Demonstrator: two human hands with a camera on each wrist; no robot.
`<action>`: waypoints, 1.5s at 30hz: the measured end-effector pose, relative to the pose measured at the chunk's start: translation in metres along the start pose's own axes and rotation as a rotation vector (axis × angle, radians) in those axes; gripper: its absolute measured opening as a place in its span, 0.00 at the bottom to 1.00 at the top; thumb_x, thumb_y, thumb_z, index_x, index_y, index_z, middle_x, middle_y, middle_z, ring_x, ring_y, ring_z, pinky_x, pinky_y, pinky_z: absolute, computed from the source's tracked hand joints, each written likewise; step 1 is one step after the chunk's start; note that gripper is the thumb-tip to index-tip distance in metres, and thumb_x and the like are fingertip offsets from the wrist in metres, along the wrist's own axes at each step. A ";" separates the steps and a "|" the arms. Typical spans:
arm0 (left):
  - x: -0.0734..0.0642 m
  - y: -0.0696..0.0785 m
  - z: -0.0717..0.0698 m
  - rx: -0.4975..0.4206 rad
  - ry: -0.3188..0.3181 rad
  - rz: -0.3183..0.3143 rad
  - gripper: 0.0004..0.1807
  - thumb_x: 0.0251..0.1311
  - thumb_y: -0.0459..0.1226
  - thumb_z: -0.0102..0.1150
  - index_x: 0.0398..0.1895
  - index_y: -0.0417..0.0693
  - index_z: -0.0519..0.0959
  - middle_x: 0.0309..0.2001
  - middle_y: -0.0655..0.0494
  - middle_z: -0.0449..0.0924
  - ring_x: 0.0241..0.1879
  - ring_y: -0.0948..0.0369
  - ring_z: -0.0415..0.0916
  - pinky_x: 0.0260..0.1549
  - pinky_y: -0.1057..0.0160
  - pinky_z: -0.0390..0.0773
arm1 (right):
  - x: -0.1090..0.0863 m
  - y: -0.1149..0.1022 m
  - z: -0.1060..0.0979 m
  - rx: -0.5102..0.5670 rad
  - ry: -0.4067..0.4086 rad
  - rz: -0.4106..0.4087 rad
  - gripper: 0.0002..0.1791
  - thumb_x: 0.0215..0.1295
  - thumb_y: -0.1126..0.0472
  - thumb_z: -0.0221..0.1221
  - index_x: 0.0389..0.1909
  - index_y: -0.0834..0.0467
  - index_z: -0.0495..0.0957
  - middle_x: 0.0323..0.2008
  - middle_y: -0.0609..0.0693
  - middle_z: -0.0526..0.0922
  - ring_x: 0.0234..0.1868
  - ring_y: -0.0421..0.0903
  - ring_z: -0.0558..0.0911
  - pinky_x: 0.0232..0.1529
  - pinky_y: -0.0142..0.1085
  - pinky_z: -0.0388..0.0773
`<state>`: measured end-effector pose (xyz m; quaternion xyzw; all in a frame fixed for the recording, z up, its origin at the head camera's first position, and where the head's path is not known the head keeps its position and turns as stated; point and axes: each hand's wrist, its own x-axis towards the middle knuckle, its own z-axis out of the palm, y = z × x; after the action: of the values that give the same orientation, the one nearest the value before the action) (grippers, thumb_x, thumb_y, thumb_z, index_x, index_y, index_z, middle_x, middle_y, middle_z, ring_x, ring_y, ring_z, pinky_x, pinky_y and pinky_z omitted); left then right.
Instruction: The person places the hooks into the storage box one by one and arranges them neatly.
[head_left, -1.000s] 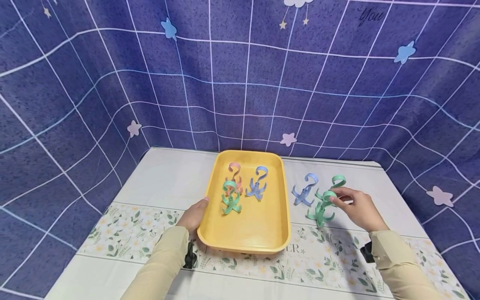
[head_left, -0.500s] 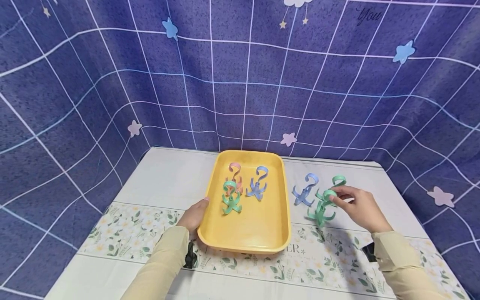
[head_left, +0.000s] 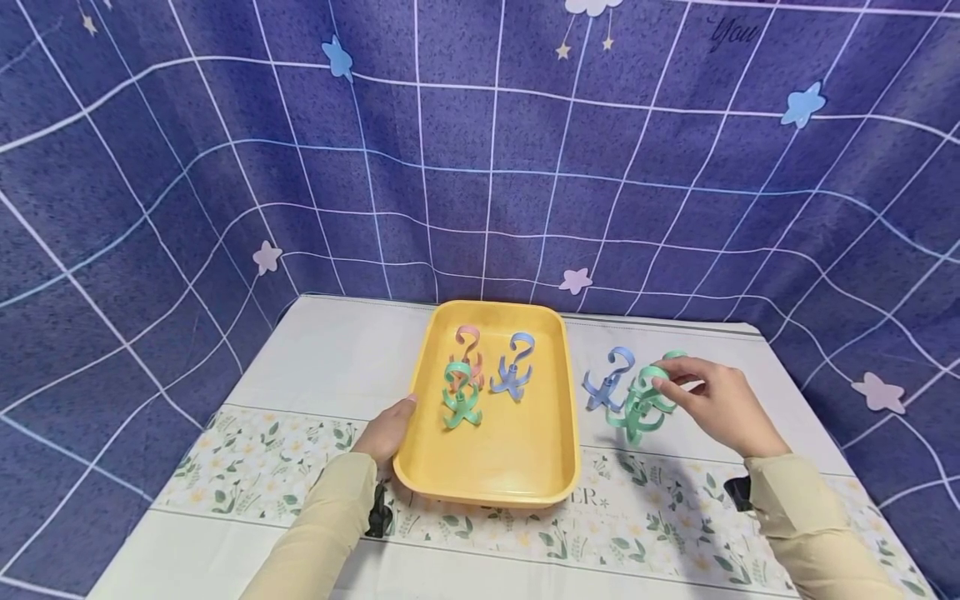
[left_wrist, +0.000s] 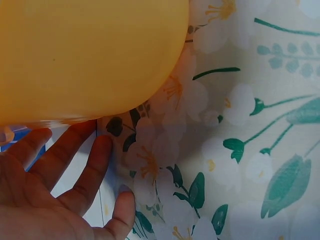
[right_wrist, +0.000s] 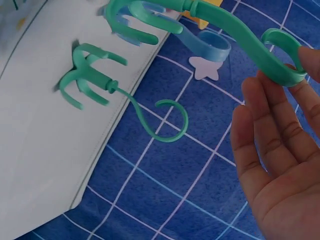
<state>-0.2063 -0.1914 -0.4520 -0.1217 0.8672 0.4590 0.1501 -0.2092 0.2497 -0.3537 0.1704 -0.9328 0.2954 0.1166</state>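
Observation:
My right hand pinches a green four-pronged hook hanger by its curled top, between thumb and fingers. In the right wrist view this held hanger hangs over the table, prongs away from the palm. Behind it stands a second green hanger, partly covered in the head view. A blue hanger is just left of them. At the left side of the yellow tray, my left hand touches the outer wall with its fingers extended; its fingertips meet the tray's side in the left wrist view.
Inside the tray stand a pink hanger, a green hanger and a blue hanger. A white cloth with a floral band covers the table, and a blue gridded curtain rises behind and at both sides.
The right hand has drawn the green hanger slightly up and to the left, off its earlier spot and nearer the blue hanger. The left hand and tray stay put.

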 end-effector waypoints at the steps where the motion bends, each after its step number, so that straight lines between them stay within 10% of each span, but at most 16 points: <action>1: 0.000 0.000 0.000 -0.002 -0.001 -0.001 0.38 0.79 0.59 0.25 0.78 0.45 0.61 0.62 0.38 0.74 0.60 0.43 0.72 0.66 0.38 0.63 | 0.000 -0.001 0.000 -0.001 0.002 -0.005 0.13 0.72 0.57 0.65 0.50 0.60 0.86 0.43 0.54 0.88 0.36 0.49 0.86 0.36 0.33 0.82; 45: -0.003 0.002 -0.001 -0.016 -0.007 -0.001 0.37 0.80 0.59 0.25 0.77 0.45 0.63 0.58 0.41 0.77 0.58 0.45 0.74 0.65 0.39 0.65 | 0.031 -0.040 0.006 0.046 -0.020 -0.099 0.11 0.72 0.59 0.64 0.50 0.59 0.86 0.40 0.49 0.89 0.36 0.45 0.85 0.38 0.35 0.82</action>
<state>-0.2043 -0.1909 -0.4491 -0.1215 0.8629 0.4662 0.1523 -0.2223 0.2078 -0.3281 0.2218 -0.9173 0.3088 0.1179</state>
